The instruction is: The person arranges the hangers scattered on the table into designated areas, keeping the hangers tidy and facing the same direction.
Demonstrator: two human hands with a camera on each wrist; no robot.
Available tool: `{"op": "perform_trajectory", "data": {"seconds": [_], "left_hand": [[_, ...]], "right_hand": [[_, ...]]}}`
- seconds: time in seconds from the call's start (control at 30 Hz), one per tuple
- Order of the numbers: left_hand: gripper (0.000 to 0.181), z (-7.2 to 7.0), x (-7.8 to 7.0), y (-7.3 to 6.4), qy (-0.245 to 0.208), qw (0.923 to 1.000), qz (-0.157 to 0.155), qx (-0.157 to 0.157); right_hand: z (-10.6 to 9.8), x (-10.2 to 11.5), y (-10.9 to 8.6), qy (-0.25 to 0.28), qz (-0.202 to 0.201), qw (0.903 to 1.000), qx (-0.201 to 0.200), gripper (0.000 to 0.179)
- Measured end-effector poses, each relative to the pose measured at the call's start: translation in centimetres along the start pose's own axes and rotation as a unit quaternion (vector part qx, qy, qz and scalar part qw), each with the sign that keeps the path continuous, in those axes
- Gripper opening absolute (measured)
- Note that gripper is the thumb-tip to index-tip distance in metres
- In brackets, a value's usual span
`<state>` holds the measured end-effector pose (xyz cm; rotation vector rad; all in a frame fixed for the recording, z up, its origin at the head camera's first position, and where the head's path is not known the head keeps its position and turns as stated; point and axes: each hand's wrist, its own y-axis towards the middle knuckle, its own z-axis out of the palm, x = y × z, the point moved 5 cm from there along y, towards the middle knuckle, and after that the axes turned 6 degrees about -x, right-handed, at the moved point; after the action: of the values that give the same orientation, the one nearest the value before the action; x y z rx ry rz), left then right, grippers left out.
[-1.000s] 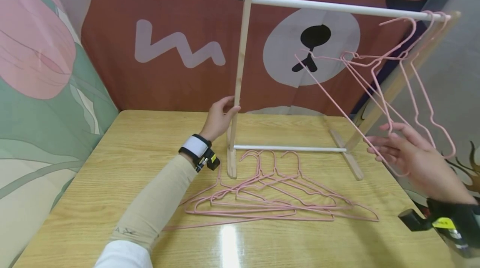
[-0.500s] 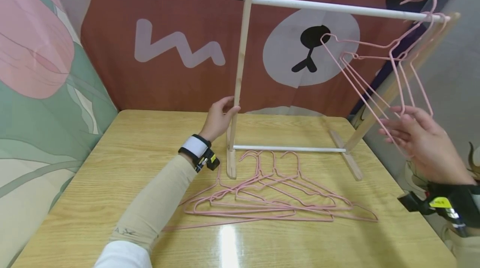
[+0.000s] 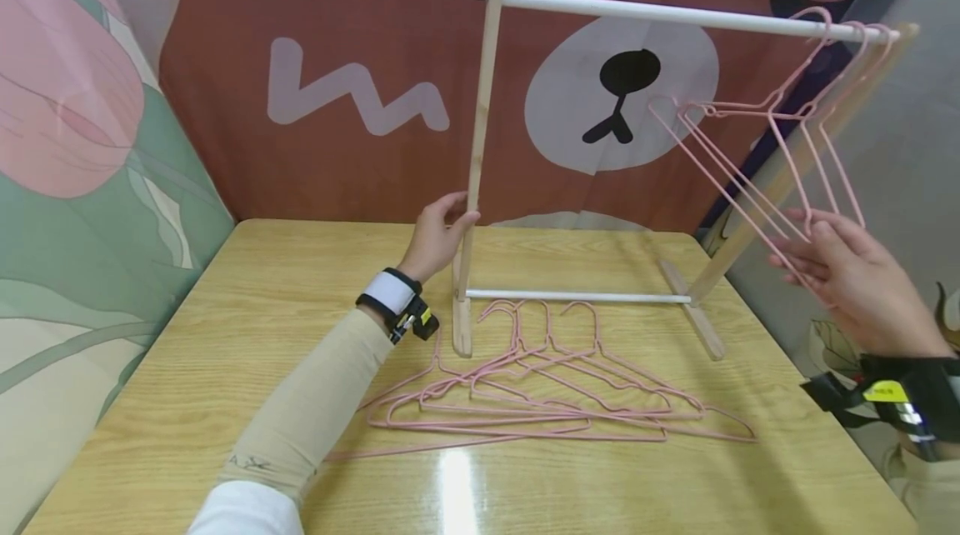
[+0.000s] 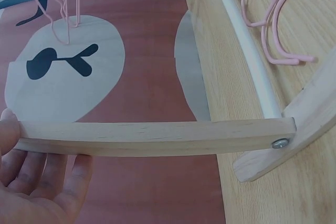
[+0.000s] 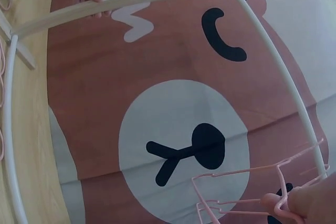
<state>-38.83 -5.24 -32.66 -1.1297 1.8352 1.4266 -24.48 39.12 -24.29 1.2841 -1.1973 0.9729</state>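
In the head view, my left hand (image 3: 433,242) grips the left wooden post (image 3: 482,102) of a small clothes rack. The left wrist view shows its thumb and fingers on either side of that post (image 4: 157,139). My right hand (image 3: 862,285) holds a pink wire clothes hanger (image 3: 789,157) by its lower near corner. This hanger's hook lies over the white top rod (image 3: 660,12), near the right end. Two more pink hangers hang right beside it, farther right. In the right wrist view the held hanger (image 5: 247,170) extends out from the hand.
Several pink hangers (image 3: 597,331) lie overlapping on the wooden table (image 3: 187,385), in front of the rack's white lower rod (image 3: 577,297). The rack's right foot (image 3: 693,310) stands near the table's right edge. A printed cloth (image 3: 337,160) hangs behind.
My right hand raised the hanger from in front of the top rod to above it, then lowered it so the hook lies over the rod. The left hand stayed on the post.
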Motion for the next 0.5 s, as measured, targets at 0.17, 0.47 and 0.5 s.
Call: {"op": "perform_trajectory", "data": {"seconds": [0.17,0.47,0.5], "left_hand": [[0.036,0.05,-0.08,-0.02,0.000,1.0000,-0.001,0.003],[0.036,-0.15,-0.27,-0.20,0.001,1.0000,-0.002,-0.002],[0.036,-0.10,-0.32,-0.19,0.001,1.0000,-0.002,0.000]], "right_hand": [[-0.36,-0.28,0.01,-0.035,0.007,0.9994,-0.003,0.030],[-0.46,-0.35,0.24,-0.091,0.005,0.9959,-0.002,0.039],[-0.50,-0.39,0.20,-0.111,0.008,0.9938,-0.007,0.045]]}}
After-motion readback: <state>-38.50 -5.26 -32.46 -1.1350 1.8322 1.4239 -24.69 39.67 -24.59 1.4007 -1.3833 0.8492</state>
